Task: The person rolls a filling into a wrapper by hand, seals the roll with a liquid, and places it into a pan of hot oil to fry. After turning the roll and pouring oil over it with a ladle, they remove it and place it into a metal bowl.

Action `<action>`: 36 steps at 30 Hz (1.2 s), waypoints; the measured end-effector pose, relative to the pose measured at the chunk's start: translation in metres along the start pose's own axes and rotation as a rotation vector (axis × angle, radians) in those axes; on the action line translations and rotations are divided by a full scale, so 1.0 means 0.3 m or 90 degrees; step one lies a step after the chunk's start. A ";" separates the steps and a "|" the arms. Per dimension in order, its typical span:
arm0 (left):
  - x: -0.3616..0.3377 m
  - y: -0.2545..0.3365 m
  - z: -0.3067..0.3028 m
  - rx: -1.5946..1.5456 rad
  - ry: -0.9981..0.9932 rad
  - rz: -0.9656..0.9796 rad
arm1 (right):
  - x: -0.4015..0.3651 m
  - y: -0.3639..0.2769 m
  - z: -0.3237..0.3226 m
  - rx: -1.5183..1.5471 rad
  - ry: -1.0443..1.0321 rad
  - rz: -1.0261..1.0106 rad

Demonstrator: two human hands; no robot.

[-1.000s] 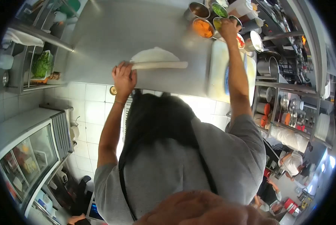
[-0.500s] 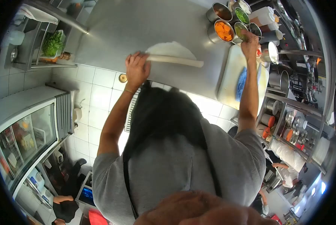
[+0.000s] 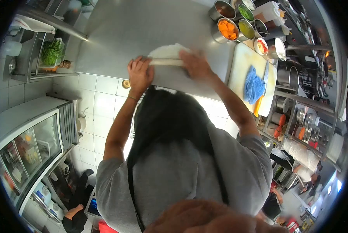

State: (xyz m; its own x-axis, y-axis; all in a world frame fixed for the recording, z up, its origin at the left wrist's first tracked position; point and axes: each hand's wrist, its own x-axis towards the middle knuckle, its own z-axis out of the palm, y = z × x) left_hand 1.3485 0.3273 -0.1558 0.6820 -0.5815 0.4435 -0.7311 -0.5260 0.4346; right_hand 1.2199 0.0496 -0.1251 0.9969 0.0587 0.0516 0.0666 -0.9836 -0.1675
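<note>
A thin white sheet of dough (image 3: 168,50) lies on the steel table (image 3: 115,35). Across its near edge runs a pale rolling pin (image 3: 165,62). My left hand (image 3: 141,73) has its fingers over the pin's left end. At the right end is my right hand (image 3: 197,65), blurred by motion, covering that part of the pin; its fingers are smeared. Farther right, a white cutting board (image 3: 237,70) carries a crumpled blue cloth (image 3: 254,86) and a knife with a yellow handle (image 3: 258,105).
Metal containers stand at the back right, one with orange pieces (image 3: 227,30), another with chopped greens (image 3: 245,12). Squeeze bottles (image 3: 269,11) are beside them. Greens (image 3: 52,52) sit on a left shelf. Co-workers are visible at lower left and lower right.
My right hand has moved left from the small containers to the right end of the rolling pin. My left hand has stayed at the pin's left end.
</note>
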 end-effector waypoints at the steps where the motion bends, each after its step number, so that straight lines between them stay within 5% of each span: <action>1: 0.001 -0.002 -0.001 -0.001 0.001 -0.004 | 0.016 0.036 -0.009 -0.021 -0.008 0.066; 2: 0.003 -0.004 0.002 0.001 0.004 -0.009 | 0.044 0.066 -0.010 -0.041 -0.014 0.128; 8: 0.001 0.004 -0.005 0.000 -0.007 -0.002 | 0.068 -0.029 0.089 0.041 -0.006 -0.011; 12: -0.006 0.009 -0.012 -0.001 0.010 0.000 | 0.133 -0.031 0.018 0.010 0.011 0.091; 15: 0.009 0.010 0.002 0.000 0.026 0.009 | 0.132 -0.113 0.062 0.009 0.021 -0.060; 20: 0.002 0.008 -0.004 0.007 0.006 0.011 | 0.154 0.037 -0.201 0.082 -0.013 0.219; 21: -0.001 0.004 0.003 0.011 0.017 0.013 | 0.136 0.124 -0.250 -0.010 0.269 0.150; 23: -0.002 0.006 0.004 -0.004 0.017 0.010 | 0.117 0.367 -0.361 -0.186 0.310 0.322; 24: -0.002 0.001 0.000 -0.009 0.017 0.010 | 0.133 0.428 -0.442 -0.207 0.243 0.495; 26: -0.002 -0.001 -0.002 -0.006 0.021 0.013 | 0.108 0.644 -0.447 -0.146 0.091 0.564; 32: -0.003 0.011 -0.012 -0.012 0.015 0.011 | 0.033 0.910 -0.324 -0.274 -0.164 0.560; 36: -0.005 0.008 -0.007 -0.008 0.009 -0.001 | -0.051 0.803 -0.340 -0.292 0.077 0.519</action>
State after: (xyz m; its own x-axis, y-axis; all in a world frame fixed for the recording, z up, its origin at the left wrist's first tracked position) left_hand 1.3458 0.3281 -0.1539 0.6837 -0.5713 0.4541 -0.7296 -0.5190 0.4454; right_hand 1.2166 -0.2056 -0.0659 0.7163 -0.6700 0.1952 -0.6978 -0.6859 0.2063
